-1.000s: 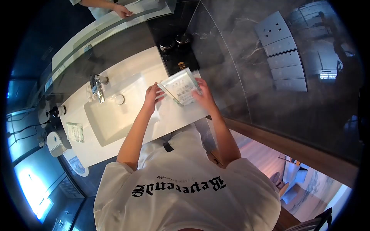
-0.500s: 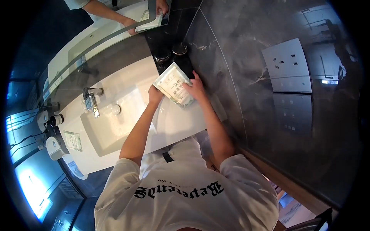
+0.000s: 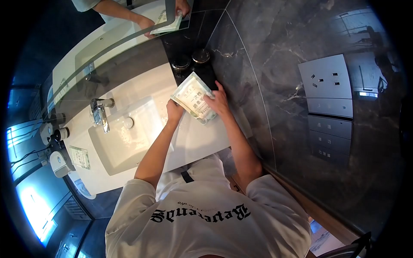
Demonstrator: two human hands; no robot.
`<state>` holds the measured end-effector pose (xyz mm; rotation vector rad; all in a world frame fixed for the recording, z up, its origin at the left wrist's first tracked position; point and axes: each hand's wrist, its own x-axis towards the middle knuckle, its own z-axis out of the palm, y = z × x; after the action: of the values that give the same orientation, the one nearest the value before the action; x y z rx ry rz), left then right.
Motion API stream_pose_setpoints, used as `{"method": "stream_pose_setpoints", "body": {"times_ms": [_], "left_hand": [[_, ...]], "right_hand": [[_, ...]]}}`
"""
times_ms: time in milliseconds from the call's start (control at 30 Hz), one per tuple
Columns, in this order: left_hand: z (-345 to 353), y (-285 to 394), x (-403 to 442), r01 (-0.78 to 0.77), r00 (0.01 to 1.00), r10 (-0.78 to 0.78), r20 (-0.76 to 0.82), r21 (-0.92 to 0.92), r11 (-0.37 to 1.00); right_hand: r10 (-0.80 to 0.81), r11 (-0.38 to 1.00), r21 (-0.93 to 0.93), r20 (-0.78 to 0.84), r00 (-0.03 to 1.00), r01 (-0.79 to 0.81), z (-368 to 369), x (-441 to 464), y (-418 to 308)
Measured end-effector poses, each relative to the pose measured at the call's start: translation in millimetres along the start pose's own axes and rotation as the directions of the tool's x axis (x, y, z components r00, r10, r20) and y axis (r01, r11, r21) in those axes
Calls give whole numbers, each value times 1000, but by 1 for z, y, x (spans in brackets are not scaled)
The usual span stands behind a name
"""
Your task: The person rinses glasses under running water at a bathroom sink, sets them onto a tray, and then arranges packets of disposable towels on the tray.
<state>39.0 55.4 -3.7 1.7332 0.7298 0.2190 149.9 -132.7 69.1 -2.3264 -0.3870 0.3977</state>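
A flat, pale green-and-white packet of disposable towels (image 3: 194,95), with Chinese print on its front, is held tilted over the right end of the counter. Its left edge is gripped by my left hand (image 3: 174,112), whose fingers are partly hidden beneath it. On the opposite side, my right hand (image 3: 218,102) clasps the packet, thumb on the printed face and fingers behind the edge. Just beyond the packet stand two dark round-lidded jars (image 3: 200,56) on a black tray. A similar packet (image 3: 80,157) lies flat at the counter's left end.
Left of my hands is a white sink (image 3: 116,148) with a chrome faucet (image 3: 100,114) and a round drain plug (image 3: 128,123). A mirror runs along the back. The dark marble wall at right carries a grey socket panel (image 3: 325,77). A white dispenser (image 3: 60,163) and dark bottle stand far left.
Both hands keep their hold on the packet, which has barely shifted. The view has turned slightly, so the wall panel appears lower and further right.
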Motion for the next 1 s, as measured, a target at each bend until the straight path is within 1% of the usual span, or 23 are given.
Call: {"method": "stream_pose_setpoints", "body": {"times_ms": [33, 100, 133, 233, 300, 333, 400, 533, 733, 800, 833, 900, 933, 1000], "left_hand": [[-1, 4, -2, 2, 1000, -2, -1, -1, 1000], [-4, 8, -5, 27, 1000, -27, 6, 87, 996], [-5, 8, -6, 27, 1000, -28, 6, 87, 996], [-3, 5, -7, 29, 1000, -30, 8, 57, 998], [-1, 4, -9, -29, 999, 27, -34, -85, 996], [-2, 4, -10, -31, 999, 28, -32, -84, 996], [-4, 4, -10, 37, 999, -38, -11, -17, 999], [-2, 1, -9, 17, 999, -18, -32, -29, 999], [0, 0, -11, 8, 999, -10, -42, -51, 999], [-2, 4, -13, 21, 999, -22, -27, -31, 999], [-4, 8, -13, 19, 999, -20, -27, -29, 999], [-6, 13, -12, 79, 996, -72, 43, -181, 980], [-7, 13, -10, 74, 997, -68, 37, -181, 981], [-10, 12, -14, 58, 992, -68, -111, -90, 994]], "right_hand": [[0, 1000, -1, 2, 1000, 0, -1, 0, 1], [-34, 999, -15, -5, 999, 34, -3, 1, 2], [-34, 999, -14, -5, 999, 34, -2, 0, 2], [-29, 1000, 2, -15, 999, 29, -4, 0, 2], [-24, 999, 32, 35, 999, 23, -7, 0, 3], [-23, 999, 33, 32, 999, 22, -7, -1, 3], [-23, 998, 53, 21, 1000, 22, -7, -1, 3], [-1, 999, 49, 38, 999, -1, -7, -1, 4], [-17, 999, 38, 39, 999, 15, -3, -2, 10], [-67, 997, 27, -5, 998, 68, -1, -3, 11], [-69, 997, 29, -7, 998, 69, -3, -5, 10], [-59, 991, 123, -4, 998, 59, -10, -8, 5], [-66, 990, 125, -5, 998, 66, -13, -8, 1], [-81, 995, 62, 0, 997, 80, -22, -20, -6]]}}
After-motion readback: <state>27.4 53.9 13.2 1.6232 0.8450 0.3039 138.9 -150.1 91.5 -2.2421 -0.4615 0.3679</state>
